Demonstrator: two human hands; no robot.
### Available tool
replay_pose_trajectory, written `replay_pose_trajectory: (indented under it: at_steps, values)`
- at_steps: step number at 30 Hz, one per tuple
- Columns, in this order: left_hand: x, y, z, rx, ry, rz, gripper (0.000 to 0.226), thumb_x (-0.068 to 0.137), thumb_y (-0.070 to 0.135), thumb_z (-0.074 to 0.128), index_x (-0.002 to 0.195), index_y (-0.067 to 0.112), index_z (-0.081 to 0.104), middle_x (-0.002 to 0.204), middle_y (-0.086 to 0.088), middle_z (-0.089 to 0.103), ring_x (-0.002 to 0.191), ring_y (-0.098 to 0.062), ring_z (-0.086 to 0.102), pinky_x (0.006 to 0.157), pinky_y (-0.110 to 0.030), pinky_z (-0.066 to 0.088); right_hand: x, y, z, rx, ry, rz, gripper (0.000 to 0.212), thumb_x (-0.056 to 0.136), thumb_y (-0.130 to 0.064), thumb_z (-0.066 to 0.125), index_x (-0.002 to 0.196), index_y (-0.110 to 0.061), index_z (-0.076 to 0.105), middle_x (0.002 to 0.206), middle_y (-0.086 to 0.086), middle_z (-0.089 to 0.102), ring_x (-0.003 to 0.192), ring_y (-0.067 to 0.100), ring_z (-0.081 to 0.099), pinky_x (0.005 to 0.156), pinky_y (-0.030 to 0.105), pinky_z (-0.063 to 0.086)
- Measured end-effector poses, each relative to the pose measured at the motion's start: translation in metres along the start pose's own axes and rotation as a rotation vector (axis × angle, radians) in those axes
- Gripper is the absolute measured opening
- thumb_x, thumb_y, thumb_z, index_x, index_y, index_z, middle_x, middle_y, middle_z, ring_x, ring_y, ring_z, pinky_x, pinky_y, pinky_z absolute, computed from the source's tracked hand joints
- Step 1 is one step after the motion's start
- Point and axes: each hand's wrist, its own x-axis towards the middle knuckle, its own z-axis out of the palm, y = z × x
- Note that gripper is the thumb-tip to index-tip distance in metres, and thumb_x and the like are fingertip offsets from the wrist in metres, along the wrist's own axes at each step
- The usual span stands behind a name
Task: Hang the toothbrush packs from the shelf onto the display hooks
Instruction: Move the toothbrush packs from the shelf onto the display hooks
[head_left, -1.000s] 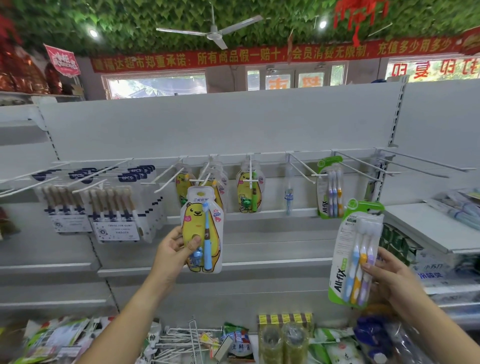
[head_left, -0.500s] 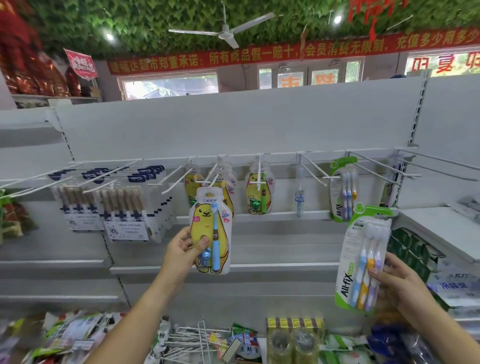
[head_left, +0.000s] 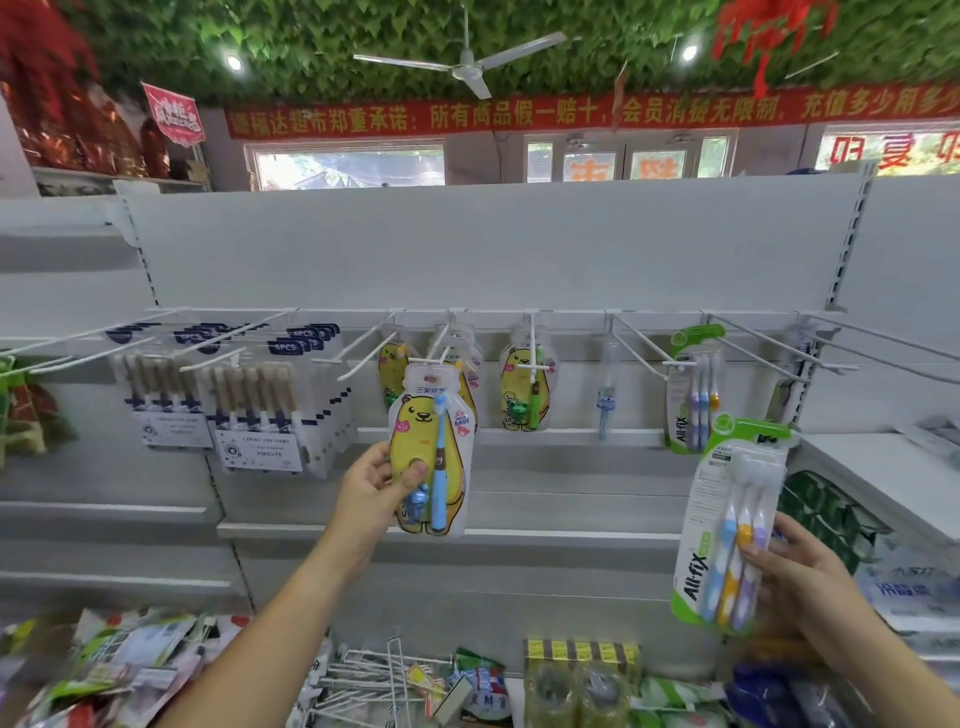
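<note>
Because both packs appear light and flexible, hold low: fingers of the left hand (head_left: 371, 480) pinch the bear toothbrush pack (head_left: 434, 447), fingers of the right hand (head_left: 800, 577) clamp the All-fix pack (head_left: 727, 525) — leaving the tops free.

At the right end of the rail (head_left: 571, 312), long hooks (head_left: 756, 347) are being left free; the left end is being crowded by white packs (head_left: 260, 410).

Overhead in the shop
We see a white ceiling fan (head_left: 467, 70) against leafy greenery (head_left: 311, 41), a red banner (head_left: 519, 114) below it.
</note>
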Motion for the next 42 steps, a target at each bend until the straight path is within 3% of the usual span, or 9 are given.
replay_pose_trajectory:
  at_steps: [4, 9, 19, 22, 25, 30, 32, 35, 42]
  values:
    - [0.006, 0.002, 0.002, 0.002, -0.001, -0.033, 0.033, 0.085, 0.013, 0.074, 0.116, 0.016, 0.064, 0.106, -0.005, 0.079, 0.1, -0.028, 0.075, 0.086, -0.047, 0.061, -0.002, -0.001, 0.002, -0.01, 0.011, -0.005, 0.048, 0.074, -0.005, 0.07, 0.121, -0.014, 0.064, 0.107, 0.02, 0.075, 0.085, 0.038, 0.075, 0.071, 0.05, 0.063]
    - [0.007, 0.001, 0.004, -0.023, -0.003, -0.035, 0.069, 0.058, 0.046, 0.092, 0.114, 0.016, 0.065, 0.104, -0.005, 0.079, 0.097, -0.026, 0.076, 0.079, -0.039, 0.064, -0.007, 0.001, -0.007, 0.032, 0.001, -0.026, 0.043, 0.077, 0.0, 0.068, 0.118, -0.013, 0.066, 0.106, 0.022, 0.074, 0.079, 0.033, 0.075, 0.063, 0.042, 0.064]
    - [0.016, -0.003, 0.01, -0.007, 0.021, -0.048, 0.024, 0.091, 0.013, 0.07, 0.114, 0.019, 0.065, 0.104, -0.003, 0.079, 0.1, -0.026, 0.075, 0.089, -0.049, 0.059, -0.019, -0.01, -0.003, 0.009, -0.017, -0.07, 0.049, 0.072, -0.007, 0.072, 0.121, -0.012, 0.065, 0.113, 0.026, 0.071, 0.09, 0.041, 0.073, 0.077, 0.055, 0.06]
    - [0.022, -0.005, 0.014, 0.017, 0.047, -0.048, 0.021, 0.092, 0.014, 0.07, 0.11, 0.024, 0.065, 0.1, 0.0, 0.079, 0.099, -0.025, 0.075, 0.085, -0.046, 0.059, -0.027, -0.019, 0.001, -0.008, -0.031, -0.112, 0.073, 0.047, -0.032, 0.099, 0.113, -0.019, 0.072, 0.107, 0.02, 0.075, 0.088, 0.037, 0.075, 0.07, 0.046, 0.064]
    - [0.03, -0.011, 0.016, 0.04, 0.053, -0.047, 0.019, 0.093, 0.017, 0.069, 0.109, 0.026, 0.065, 0.103, 0.0, 0.077, 0.1, -0.027, 0.073, 0.086, -0.048, 0.058, -0.034, -0.03, 0.002, -0.009, -0.023, -0.148, 0.1, 0.026, -0.05, 0.102, 0.115, -0.018, 0.069, 0.104, 0.016, 0.076, 0.086, 0.031, 0.076, 0.063, 0.035, 0.062]
    - [0.039, -0.015, 0.02, 0.07, 0.018, -0.023, 0.03, 0.098, 0.018, 0.064, 0.127, 0.016, 0.06, 0.111, -0.005, 0.072, 0.101, -0.026, 0.069, 0.084, -0.041, 0.054, -0.042, -0.048, -0.006, -0.023, 0.03, -0.181, 0.101, 0.037, -0.052, 0.1, 0.124, -0.016, 0.062, 0.108, 0.016, 0.075, 0.091, 0.029, 0.075, 0.066, 0.034, 0.061]
    - [0.046, -0.02, 0.02, 0.081, 0.019, -0.024, 0.032, 0.099, 0.017, 0.062, 0.131, 0.012, 0.058, 0.115, -0.011, 0.07, 0.1, -0.028, 0.067, 0.086, -0.04, 0.052, -0.042, -0.053, -0.013, -0.035, 0.057, -0.148, 0.075, 0.06, -0.038, 0.094, 0.125, -0.017, 0.061, 0.109, 0.017, 0.075, 0.089, 0.028, 0.075, 0.065, 0.035, 0.061]
    - [0.06, -0.029, 0.018, 0.089, 0.016, -0.04, 0.031, 0.1, 0.014, 0.06, 0.131, 0.011, 0.058, 0.125, -0.019, 0.067, 0.103, -0.032, 0.065, 0.097, -0.048, 0.049, -0.036, -0.056, -0.024, -0.069, 0.067, -0.108, 0.036, 0.095, -0.004, 0.061, 0.129, -0.015, 0.058, 0.112, 0.016, 0.074, 0.095, 0.03, 0.074, 0.072, 0.039, 0.061]
    - [0.076, -0.027, 0.019, 0.144, -0.014, -0.057, 0.038, 0.103, 0.017, 0.056, 0.14, 0.009, 0.053, 0.129, -0.016, 0.066, 0.117, -0.036, 0.063, 0.1, -0.051, 0.048, -0.018, -0.068, -0.027, -0.115, 0.043, -0.075, 0.033, 0.099, -0.003, 0.055, 0.129, -0.017, 0.057, 0.116, 0.015, 0.073, 0.101, 0.031, 0.073, 0.076, 0.041, 0.06]
